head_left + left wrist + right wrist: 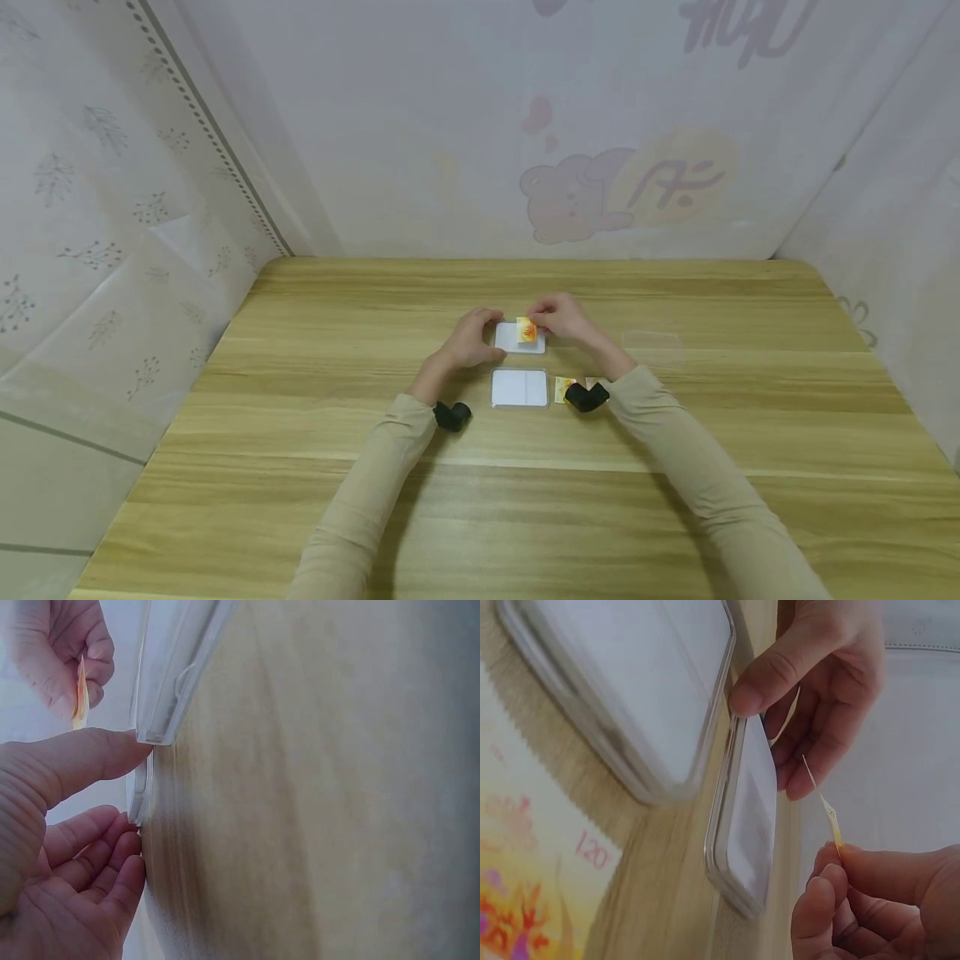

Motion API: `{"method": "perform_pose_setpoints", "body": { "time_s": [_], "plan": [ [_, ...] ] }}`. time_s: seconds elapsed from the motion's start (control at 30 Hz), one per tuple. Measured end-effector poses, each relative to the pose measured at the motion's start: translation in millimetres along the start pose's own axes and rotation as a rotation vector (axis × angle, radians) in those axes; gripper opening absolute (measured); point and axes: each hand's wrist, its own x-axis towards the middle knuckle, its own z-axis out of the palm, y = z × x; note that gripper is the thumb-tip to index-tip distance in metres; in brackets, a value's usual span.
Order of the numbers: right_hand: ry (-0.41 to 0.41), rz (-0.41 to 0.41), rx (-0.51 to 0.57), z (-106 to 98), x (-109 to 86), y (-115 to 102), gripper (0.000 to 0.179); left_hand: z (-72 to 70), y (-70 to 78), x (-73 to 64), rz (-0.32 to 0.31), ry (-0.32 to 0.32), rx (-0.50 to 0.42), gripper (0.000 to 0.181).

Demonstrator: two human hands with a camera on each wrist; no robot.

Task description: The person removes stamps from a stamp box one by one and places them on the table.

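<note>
Pinched between the thumb and forefinger of my right hand is an orange-yellow postage stamp, seen nearly edge-on in the right wrist view. It hovers over the right part of a flat clear case with a white insert. My left hand holds this case at its left end, thumb on the near edge and fingers at the far edge. A second white-lined clear case lies nearer on the table. Beside it lies another stamp with a perforated edge, marked 120.
A thin transparent cover lies at the right of the wooden table. One more stamp is partly hidden behind the black mount on the right wrist. Patterned curtains stand behind and at the sides.
</note>
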Motion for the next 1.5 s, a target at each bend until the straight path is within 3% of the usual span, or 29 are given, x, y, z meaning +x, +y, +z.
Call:
{"method": "perform_pose_setpoints", "body": {
  "time_s": [0.8,1.5],
  "plan": [
    [0.014,0.021,0.024,-27,-14.6,20,0.019,1.6,-0.9,-0.8,0.021,0.016,-0.008,0.062],
    [0.031,0.027,-0.067,-40,-16.5,34,0.017,1.5,0.5,-1.0,0.008,0.015,-0.025,0.062]
  ]
}}
